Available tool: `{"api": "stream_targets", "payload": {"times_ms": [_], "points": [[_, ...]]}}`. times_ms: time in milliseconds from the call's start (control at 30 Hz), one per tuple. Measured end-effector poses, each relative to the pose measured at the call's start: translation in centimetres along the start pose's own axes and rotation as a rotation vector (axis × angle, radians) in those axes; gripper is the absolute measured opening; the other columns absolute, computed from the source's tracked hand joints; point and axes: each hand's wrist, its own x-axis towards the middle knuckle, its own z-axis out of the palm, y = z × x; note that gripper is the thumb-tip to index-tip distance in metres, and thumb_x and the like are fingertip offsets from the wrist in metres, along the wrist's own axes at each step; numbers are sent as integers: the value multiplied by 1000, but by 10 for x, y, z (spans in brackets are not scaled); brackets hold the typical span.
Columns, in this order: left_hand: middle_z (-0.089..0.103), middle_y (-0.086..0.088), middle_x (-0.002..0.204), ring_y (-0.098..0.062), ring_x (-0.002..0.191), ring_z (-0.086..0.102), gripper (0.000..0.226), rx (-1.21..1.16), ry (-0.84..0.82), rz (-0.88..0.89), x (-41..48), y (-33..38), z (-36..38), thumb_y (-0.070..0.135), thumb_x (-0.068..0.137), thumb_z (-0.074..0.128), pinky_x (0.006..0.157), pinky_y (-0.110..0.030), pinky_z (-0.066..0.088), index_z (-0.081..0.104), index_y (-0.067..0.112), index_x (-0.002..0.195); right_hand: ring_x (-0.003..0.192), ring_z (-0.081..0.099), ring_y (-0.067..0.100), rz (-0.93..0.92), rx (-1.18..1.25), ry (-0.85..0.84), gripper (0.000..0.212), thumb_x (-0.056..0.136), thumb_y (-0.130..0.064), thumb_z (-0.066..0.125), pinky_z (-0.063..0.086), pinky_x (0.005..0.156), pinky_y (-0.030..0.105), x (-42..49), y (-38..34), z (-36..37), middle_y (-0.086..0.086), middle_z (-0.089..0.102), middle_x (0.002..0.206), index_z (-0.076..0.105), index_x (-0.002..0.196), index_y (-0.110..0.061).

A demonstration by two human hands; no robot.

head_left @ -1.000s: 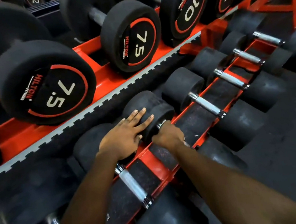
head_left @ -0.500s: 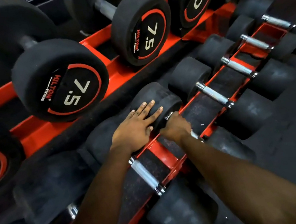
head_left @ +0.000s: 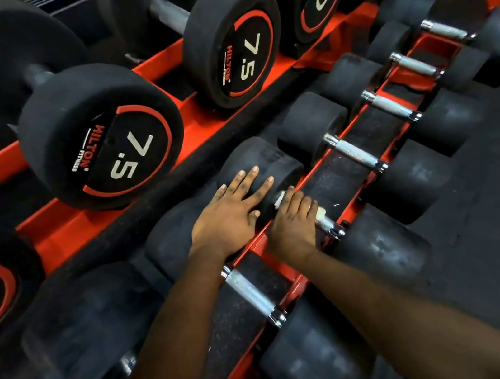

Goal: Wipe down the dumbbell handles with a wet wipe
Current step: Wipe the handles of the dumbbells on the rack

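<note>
The dumbbell handle (head_left: 326, 225), wrapped in a white wet wipe (head_left: 321, 211), lies on the lower tier of the orange rack (head_left: 198, 122). The right hand (head_left: 293, 225) curls round both; the left hand (head_left: 233, 215) rests flat, fingers straight, on its far head (head_left: 256, 157).

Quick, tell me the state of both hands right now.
Left hand: open, fingers straight, resting flat on the dumbbell head.
Right hand: closed, gripping the wet wipe around the dumbbell handle.
</note>
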Motion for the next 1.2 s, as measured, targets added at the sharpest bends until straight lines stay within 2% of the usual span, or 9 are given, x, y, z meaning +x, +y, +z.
{"api": "stream_targets", "payload": {"times_ms": [67,200,400,533,633,767,867,1033,1200], "points": [[-14,10,169,-11,156,-10,74,-1,-3,4,-1,1,0,29,104,41,127,-44,12,-4,44,160,143,16,44,-65,-57,-4,95,85,-39,51,7,120,53,-10,4,10,29,14,154,0,151,8],[-13,10,169,-12,156,-9,74,-13,3,2,-2,2,-3,29,103,42,128,-42,11,-3,44,160,121,48,33,22,160,-66,88,71,-48,73,36,104,44,33,10,-16,17,48,132,33,135,-2],[-14,11,169,-12,156,-10,72,-26,-5,5,-2,2,-4,29,104,41,128,-42,11,-2,43,160,113,51,29,44,-37,-73,72,77,-42,67,41,94,38,0,44,-5,14,51,127,37,131,-5],[-15,12,169,-11,156,-10,72,-33,-5,8,-1,0,-2,29,104,41,128,-42,11,-2,44,160,133,35,38,224,-1,-189,99,81,-50,59,24,114,53,8,15,-11,22,33,145,13,148,7],[-14,11,169,-11,156,-9,73,-38,1,1,-1,1,-2,27,103,41,128,-42,11,-1,43,160,141,20,44,137,-20,-111,103,85,-53,52,9,116,60,3,-11,-8,26,20,151,-1,151,7],[-11,11,170,-12,156,-7,74,-52,10,9,-1,0,-1,25,101,42,127,-43,13,2,43,161,143,16,49,81,-269,-153,85,94,-30,45,18,119,53,-24,16,-10,38,13,153,-6,149,11],[-9,11,170,-12,157,-5,74,-58,19,9,-1,0,-1,26,100,43,127,-43,14,3,43,161,141,21,51,68,-357,-273,85,94,-30,44,21,118,51,-31,37,-17,44,15,148,-2,145,19],[-11,11,170,-11,156,-7,72,-64,16,8,-2,1,-3,26,102,41,127,-43,13,2,43,161,130,39,40,190,-138,-308,105,75,-46,70,34,108,49,-7,33,-27,29,33,140,15,143,11],[-10,12,170,-11,156,-7,72,-83,18,6,-1,0,-2,27,101,41,127,-44,14,4,43,161,139,27,46,181,-210,-342,94,87,-38,56,22,117,53,-22,27,-27,35,23,149,5,146,16]]}}
